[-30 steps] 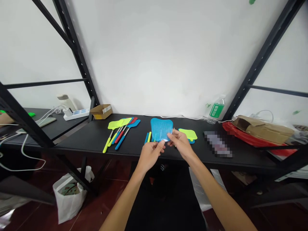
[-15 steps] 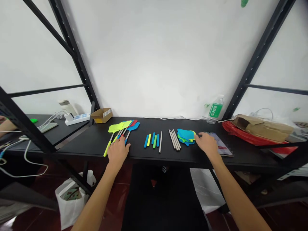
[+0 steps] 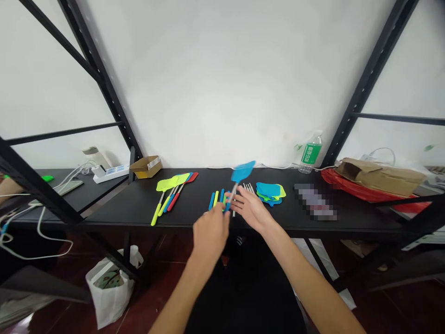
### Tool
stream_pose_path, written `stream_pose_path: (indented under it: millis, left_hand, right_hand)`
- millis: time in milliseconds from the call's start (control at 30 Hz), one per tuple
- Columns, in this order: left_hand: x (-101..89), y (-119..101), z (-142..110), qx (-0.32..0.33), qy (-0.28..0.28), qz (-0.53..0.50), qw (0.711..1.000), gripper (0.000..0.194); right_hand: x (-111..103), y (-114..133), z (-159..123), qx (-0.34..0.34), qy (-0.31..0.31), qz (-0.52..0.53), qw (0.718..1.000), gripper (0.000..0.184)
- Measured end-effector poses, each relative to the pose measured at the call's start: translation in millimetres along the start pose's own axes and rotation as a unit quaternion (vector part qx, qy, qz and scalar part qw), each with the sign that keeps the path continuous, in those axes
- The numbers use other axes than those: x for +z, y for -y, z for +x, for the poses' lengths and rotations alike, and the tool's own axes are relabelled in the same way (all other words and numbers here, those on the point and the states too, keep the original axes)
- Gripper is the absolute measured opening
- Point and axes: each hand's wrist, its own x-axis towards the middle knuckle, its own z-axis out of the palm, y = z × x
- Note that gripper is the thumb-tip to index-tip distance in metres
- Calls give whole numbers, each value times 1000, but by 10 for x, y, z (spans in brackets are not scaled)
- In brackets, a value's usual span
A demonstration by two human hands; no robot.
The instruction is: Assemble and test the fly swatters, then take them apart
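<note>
My left hand is closed round the blue handle of a small blue fly swatter, raised off the table and tilted up to the right. My right hand has its fingers stretched out beside the swatter's metal shaft; whether it touches the shaft I cannot tell. Behind the hands lie loose blue, yellow and green handle grips and metal rods, partly hidden. Right of them is a pile of blue and green-yellow swatter heads. Several whole yellow, blue and red swatters lie at the left.
The black table runs along a white wall. A small cardboard box stands at the left back and a water bottle at the right back. A red bag with brown cardboard is at the right, near a pixelated flat item.
My left hand has lifted the blue swatter from the left group and brought it to the middle. My right hand has left the pile of heads and moved left beside it.
</note>
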Motion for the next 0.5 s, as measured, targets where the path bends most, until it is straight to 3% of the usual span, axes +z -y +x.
stream_pose_path:
  millis: [100, 267, 400, 500]
  left_hand:
    - [188, -341, -91, 9, 45, -33, 998, 32]
    - [424, -553, -216, 22, 53, -158, 986, 38]
    - [376, -471, -462, 41, 57, -281, 957, 42]
    - [258, -204, -517, 24, 75, -296, 952, 46]
  right_hand:
    - [117, 72, 62, 40, -44, 154, 986, 14]
    - [-40, 162, 142, 61, -49, 154, 985, 20]
    - [-351, 425, 262, 20, -76, 178, 981, 29]
    - [-635, 713, 322, -78, -98, 205, 971, 31]
